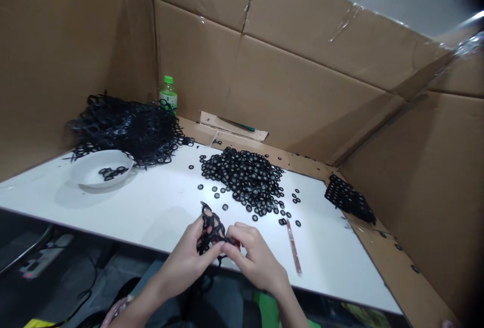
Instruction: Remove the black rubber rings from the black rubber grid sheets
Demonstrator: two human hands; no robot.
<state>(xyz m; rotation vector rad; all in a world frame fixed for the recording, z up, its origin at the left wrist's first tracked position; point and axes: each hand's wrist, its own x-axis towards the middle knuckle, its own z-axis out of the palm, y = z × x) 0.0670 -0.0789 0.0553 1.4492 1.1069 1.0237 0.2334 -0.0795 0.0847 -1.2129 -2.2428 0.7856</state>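
Note:
My left hand (185, 257) is closed around a black net-like piece (212, 224) with holes in it, near the front edge of the white table (159, 207). Thumb and fingers of my right hand (251, 255) pinch the right end of that same piece, touching my left thumb. Something small and red shows between the right fingers, partly hidden. Behind the hands lies a heap of small black rings (245, 176), with loose ones scattered around it. A red, narrow stick-like item (294, 248) rests to the right of my right hand.
A white bowl (88, 169) with several black pieces stands at left. Behind it are a tangled black pile (128, 126) and a green-capped bottle (168, 96). Black perforated sheets (350, 199) lie at right. Cardboard walls (295, 75) enclose the table.

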